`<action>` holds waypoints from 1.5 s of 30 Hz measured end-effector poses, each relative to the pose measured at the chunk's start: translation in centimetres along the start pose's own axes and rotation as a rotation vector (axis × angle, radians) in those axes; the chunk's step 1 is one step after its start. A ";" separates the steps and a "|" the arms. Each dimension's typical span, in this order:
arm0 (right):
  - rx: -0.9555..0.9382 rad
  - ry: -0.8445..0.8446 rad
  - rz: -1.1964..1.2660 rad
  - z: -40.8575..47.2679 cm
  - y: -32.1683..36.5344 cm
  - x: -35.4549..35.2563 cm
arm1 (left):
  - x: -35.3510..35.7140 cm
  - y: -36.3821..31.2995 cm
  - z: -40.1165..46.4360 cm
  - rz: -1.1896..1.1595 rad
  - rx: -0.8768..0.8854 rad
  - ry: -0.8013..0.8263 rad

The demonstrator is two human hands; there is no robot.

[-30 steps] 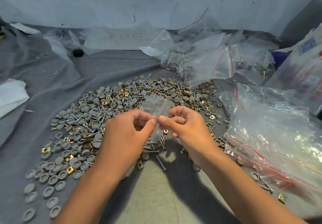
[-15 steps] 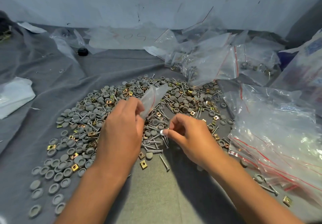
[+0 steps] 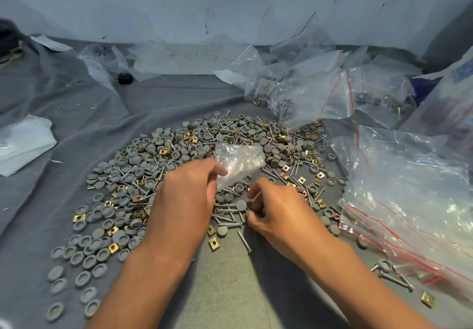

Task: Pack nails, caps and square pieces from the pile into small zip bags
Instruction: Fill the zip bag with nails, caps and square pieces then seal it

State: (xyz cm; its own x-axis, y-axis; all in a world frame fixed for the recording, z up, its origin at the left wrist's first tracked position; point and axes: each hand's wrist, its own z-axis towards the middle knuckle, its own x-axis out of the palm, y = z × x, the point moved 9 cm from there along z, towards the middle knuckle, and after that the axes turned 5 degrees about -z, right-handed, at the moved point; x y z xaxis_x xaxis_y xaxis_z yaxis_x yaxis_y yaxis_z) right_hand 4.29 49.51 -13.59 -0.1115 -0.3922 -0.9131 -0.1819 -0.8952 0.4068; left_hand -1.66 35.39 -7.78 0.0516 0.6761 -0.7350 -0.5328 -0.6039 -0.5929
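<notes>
Zip bag (image 3: pixel 238 163), apparently empty, pinched in left hand (image 3: pixel 185 198) above pile (image 3: pixel 158 170); right hand (image 3: pixel 275 209) fingers curled, picking among nails (image 3: pixel 227 217); step: gathering; next, likely load into bag mouth.

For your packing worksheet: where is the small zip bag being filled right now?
Head view, centre: the small zip bag is pinched by the left hand, held over the pile of caps, nails and square pieces, beyond the right hand.

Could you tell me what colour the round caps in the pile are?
The caps are plain grey, clearest in the head view.
</notes>
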 end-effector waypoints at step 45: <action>-0.156 -0.052 -0.093 0.1 -0.3 -3.4 | -2.1 -0.8 0.1 -0.146 -0.005 -0.196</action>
State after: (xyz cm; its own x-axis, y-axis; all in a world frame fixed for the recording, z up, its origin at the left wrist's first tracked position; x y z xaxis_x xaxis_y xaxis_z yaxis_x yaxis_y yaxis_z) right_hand 4.62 51.09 -10.60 -0.1527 -0.2986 -0.9421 -0.0405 -0.9506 0.3078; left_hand -1.48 34.47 -5.73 -0.0374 0.8249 -0.5641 -0.5278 -0.4956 -0.6898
